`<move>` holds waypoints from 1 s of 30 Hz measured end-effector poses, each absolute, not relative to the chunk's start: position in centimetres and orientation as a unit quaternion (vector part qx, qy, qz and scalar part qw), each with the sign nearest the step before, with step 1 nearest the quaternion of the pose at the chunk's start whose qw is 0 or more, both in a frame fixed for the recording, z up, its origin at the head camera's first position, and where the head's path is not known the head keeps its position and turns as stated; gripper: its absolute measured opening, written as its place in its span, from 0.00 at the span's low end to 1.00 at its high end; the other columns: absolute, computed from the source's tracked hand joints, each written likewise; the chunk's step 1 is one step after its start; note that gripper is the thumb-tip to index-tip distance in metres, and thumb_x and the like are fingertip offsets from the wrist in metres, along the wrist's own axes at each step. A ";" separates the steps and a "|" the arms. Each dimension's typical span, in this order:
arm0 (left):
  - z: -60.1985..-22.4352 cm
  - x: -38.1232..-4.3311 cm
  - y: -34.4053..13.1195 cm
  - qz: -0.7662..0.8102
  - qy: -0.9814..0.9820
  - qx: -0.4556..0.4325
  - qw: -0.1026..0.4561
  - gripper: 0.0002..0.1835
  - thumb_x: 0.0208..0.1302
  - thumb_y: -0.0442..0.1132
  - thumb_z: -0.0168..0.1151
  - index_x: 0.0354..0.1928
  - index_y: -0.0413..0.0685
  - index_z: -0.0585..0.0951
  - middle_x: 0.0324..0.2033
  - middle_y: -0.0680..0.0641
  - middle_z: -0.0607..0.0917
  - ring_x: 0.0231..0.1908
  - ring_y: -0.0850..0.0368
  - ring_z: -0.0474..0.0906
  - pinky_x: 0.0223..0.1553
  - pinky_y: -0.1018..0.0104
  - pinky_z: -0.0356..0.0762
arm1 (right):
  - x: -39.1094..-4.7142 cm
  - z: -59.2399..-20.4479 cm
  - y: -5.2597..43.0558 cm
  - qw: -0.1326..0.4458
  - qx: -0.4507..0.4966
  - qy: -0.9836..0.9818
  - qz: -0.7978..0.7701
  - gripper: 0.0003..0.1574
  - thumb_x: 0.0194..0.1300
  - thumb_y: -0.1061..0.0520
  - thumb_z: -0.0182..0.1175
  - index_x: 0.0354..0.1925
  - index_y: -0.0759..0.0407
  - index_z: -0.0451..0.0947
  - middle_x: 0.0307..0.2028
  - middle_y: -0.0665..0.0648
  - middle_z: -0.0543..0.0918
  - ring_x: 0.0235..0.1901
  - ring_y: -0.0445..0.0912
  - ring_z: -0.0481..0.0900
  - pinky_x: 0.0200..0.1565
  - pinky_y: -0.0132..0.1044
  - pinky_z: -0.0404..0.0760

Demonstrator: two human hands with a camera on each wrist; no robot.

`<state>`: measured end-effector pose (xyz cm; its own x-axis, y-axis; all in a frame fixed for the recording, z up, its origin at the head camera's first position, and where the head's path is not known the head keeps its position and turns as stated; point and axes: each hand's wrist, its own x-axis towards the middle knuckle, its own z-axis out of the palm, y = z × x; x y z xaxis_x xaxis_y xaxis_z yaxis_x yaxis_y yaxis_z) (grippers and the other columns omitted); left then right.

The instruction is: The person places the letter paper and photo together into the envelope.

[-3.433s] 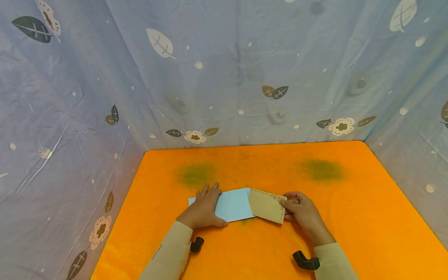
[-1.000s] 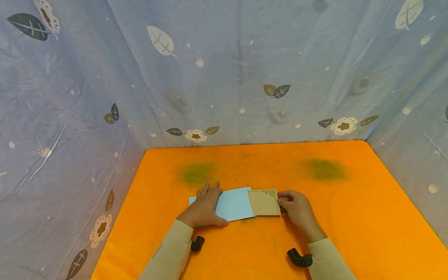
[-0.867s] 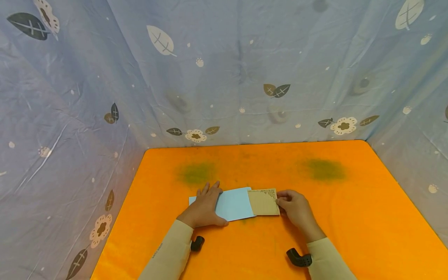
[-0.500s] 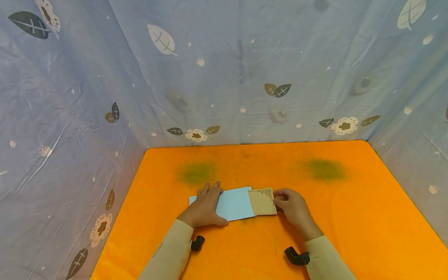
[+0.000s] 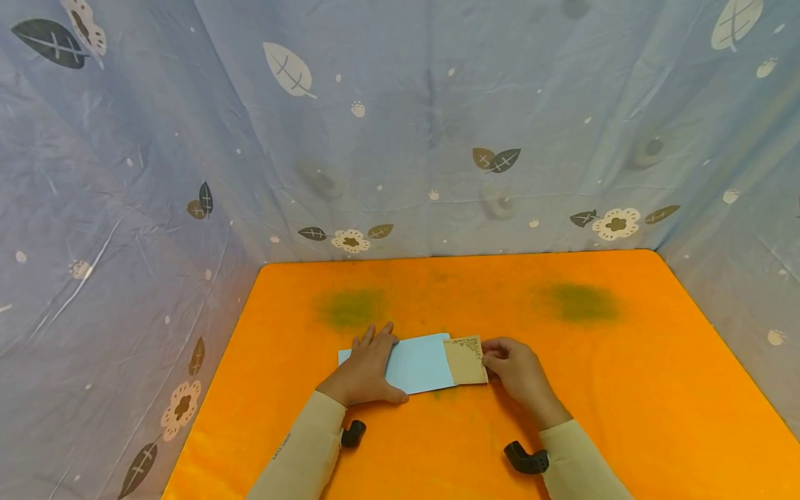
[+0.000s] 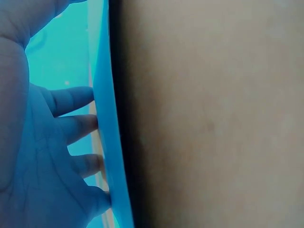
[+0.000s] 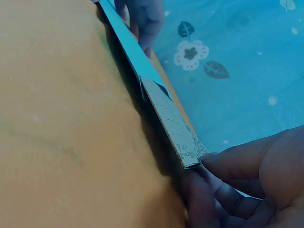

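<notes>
A light blue envelope lies low over the orange table, its mouth facing right. My left hand rests spread across its left part, thumb by the near edge and fingers reaching past the far edge. In the left wrist view the extended fingers meet the envelope's side. A beige sheet of letter paper, lined and with a printed ornamental corner, sits partly inside the mouth; its inner part is hidden. My right hand pinches its outer right end between thumb and fingers, also visible in the right wrist view.
The orange table top has two greenish patches near the back. A patterned blue-grey curtain encloses the back and both sides. A black curved wrist piece sits by the right sleeve, another by the left.
The right hand has straightened the tilted letter paper and moved it left, so less of it shows outside the envelope. The left hand and envelope have stayed nearly still.
</notes>
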<state>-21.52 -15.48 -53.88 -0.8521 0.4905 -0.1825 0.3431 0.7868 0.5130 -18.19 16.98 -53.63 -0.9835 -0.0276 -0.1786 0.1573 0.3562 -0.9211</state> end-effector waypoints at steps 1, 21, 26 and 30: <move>-53.9 -21.5 -15.5 0.238 0.933 0.224 0.154 0.60 0.52 0.65 0.83 0.82 0.48 0.67 0.87 0.45 0.47 0.84 0.35 0.35 0.78 0.29 0.38 | -18.2 -53.6 16.9 0.080 0.036 0.825 -0.559 0.19 0.78 0.65 0.64 0.62 0.73 0.82 0.41 0.60 0.85 0.37 0.52 0.84 0.39 0.42 0.85; -53.7 -21.6 -15.4 0.240 0.933 0.223 0.151 0.59 0.51 0.65 0.84 0.81 0.48 0.68 0.87 0.44 0.48 0.84 0.33 0.36 0.78 0.27 0.38 | -18.4 -53.9 15.7 0.104 0.030 0.799 -0.592 0.19 0.80 0.67 0.62 0.64 0.74 0.80 0.41 0.61 0.84 0.38 0.54 0.86 0.41 0.46 0.89; -53.7 -21.6 -15.4 0.241 0.932 0.223 0.152 0.59 0.51 0.65 0.84 0.81 0.48 0.68 0.87 0.44 0.48 0.84 0.33 0.36 0.78 0.28 0.38 | -18.4 -53.8 15.3 0.105 0.025 0.795 -0.597 0.18 0.80 0.67 0.61 0.63 0.75 0.80 0.41 0.61 0.84 0.38 0.54 0.86 0.41 0.46 0.90; -53.8 -21.6 -15.4 0.242 0.932 0.223 0.152 0.59 0.51 0.65 0.84 0.81 0.48 0.68 0.87 0.45 0.48 0.84 0.34 0.36 0.78 0.28 0.37 | -18.5 -54.0 15.1 0.104 0.024 0.794 -0.599 0.18 0.80 0.67 0.62 0.63 0.75 0.81 0.41 0.61 0.85 0.37 0.53 0.87 0.40 0.45 0.90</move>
<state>-21.55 -15.38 -53.75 -0.8539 0.4901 -0.1752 0.3429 0.7829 0.5191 -18.46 15.10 -53.96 -0.9773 -0.0859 -0.1939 0.1628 0.2822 -0.9454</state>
